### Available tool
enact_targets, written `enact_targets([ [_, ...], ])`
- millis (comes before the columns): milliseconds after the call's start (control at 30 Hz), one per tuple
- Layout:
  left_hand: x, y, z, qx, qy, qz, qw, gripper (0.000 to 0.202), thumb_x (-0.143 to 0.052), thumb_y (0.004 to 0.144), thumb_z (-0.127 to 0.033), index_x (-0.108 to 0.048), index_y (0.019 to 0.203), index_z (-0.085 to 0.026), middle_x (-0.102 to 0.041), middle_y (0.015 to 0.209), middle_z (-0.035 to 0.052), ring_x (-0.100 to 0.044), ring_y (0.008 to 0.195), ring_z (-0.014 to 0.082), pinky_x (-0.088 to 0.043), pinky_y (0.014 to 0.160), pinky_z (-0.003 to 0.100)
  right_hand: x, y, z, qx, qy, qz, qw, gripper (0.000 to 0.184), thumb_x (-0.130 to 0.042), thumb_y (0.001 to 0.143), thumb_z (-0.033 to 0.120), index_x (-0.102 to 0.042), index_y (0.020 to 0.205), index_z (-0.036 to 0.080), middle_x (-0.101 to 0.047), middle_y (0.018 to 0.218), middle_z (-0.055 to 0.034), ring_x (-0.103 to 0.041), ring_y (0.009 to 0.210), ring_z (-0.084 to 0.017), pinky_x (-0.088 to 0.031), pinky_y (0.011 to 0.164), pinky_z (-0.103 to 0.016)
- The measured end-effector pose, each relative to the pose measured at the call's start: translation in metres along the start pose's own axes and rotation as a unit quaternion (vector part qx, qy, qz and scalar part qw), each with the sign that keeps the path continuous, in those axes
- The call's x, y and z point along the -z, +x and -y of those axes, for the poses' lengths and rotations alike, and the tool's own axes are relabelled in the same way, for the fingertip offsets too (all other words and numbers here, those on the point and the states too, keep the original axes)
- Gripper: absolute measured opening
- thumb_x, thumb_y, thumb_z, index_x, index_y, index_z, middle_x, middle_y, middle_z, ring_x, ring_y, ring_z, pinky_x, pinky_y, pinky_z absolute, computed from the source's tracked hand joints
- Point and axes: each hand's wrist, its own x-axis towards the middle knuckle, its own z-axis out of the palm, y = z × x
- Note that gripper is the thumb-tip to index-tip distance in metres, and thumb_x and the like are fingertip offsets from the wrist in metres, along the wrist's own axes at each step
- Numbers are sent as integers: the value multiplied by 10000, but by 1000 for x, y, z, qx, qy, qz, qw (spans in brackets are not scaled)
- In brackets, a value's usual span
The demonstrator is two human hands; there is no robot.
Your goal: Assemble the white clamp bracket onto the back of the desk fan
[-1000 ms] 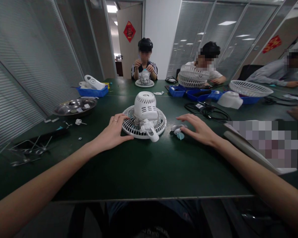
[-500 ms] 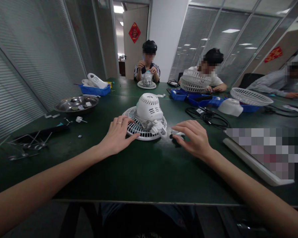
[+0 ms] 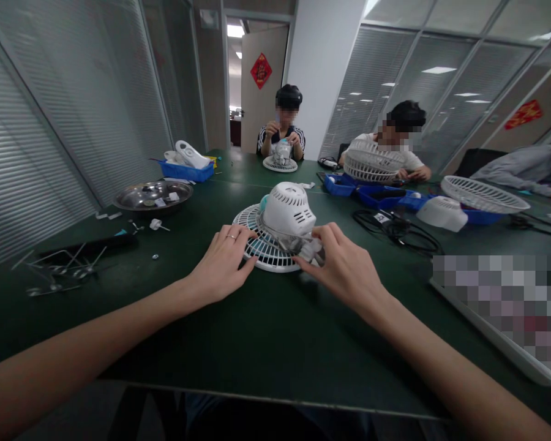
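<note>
Left hand: the left hand (image 3: 223, 263) has thumb and fingers spread apart, touching the near left rim of a round white plastic slatted grille (image 3: 275, 267).
Right hand: the right hand (image 3: 346, 266) curls around a pale jointed bracket (image 3: 308, 248), thumb near the grille's right rim; whether it is clamped cannot be told.
Fan head: a white domed, vented plastic housing (image 3: 288, 208) sits over the grille, between the hands, on the dark green bench (image 3: 257, 343).
Left side: a small metal nut (image 3: 155, 256), then a white knob-like part with a thin shaft (image 3: 156, 225); behind, a shiny round metal bowl (image 3: 151, 211).
Right side: a coiled black cable (image 3: 397, 228); nearer, a white-edged, pixelated flat object (image 3: 496, 337).
Far end: a seated co-worker (image 3: 280, 138) with both hands at a similar white fan assembly (image 3: 281, 163).
</note>
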Motion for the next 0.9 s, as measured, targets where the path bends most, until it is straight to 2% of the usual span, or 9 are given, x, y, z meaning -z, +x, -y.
enact_targets([
  [267,13,4,2,41,-70,-13,997,257,-415,922,-277,-538,1129,-186,-559,1135,71,-496,1089,236,-437,941,425,2,-4,6,-75,64,-18,995,413,-484,848,599,-466,963,203,-586,961,-98,-599,675,-220,-402,506,-315],
  [433,16,7,7,42,-100,-16,994,254,-426,910,-289,-548,1121,-214,-569,1151,64,-514,1088,261,-458,926,459,3,-1,9,-83,84,-44,992,408,-503,835,612,-459,906,213,-587,912,-89,-591,641,-208,-391,484,-301],
  [567,12,5,7,45,-81,-22,995,285,-466,891,-316,-539,1141,-200,-539,1191,85,-475,1145,282,-423,970,490,2,-3,13,-68,99,-30,992,392,-507,837,603,-448,914,224,-571,918,-78,-587,639,-206,-405,478,-306],
  [700,5,3,-1,22,-69,-62,995,279,-455,904,-305,-529,1152,-200,-458,1298,93,-374,1249,277,-362,1037,491,5,-9,24,-54,123,-23,991,322,-449,896,527,-481,1014,229,-571,961,-99,-592,661,-216,-429,496,-328],
  [800,1,2,-6,1,-97,-54,994,253,-417,929,-309,-522,1137,-210,-486,1269,83,-387,1233,257,-355,1046,467,15,-15,29,-71,191,-16,979,246,-338,960,398,-500,1060,242,-603,974,-90,-613,734,-214,-467,573,-341],
  [900,-2,2,-6,16,-130,-45,990,267,-384,946,-343,-496,1154,-218,-504,1242,76,-408,1205,245,-368,1034,449,28,-19,25,-81,233,-39,968,245,-306,967,333,-498,1092,247,-625,988,-79,-619,791,-213,-479,644,-354],
])
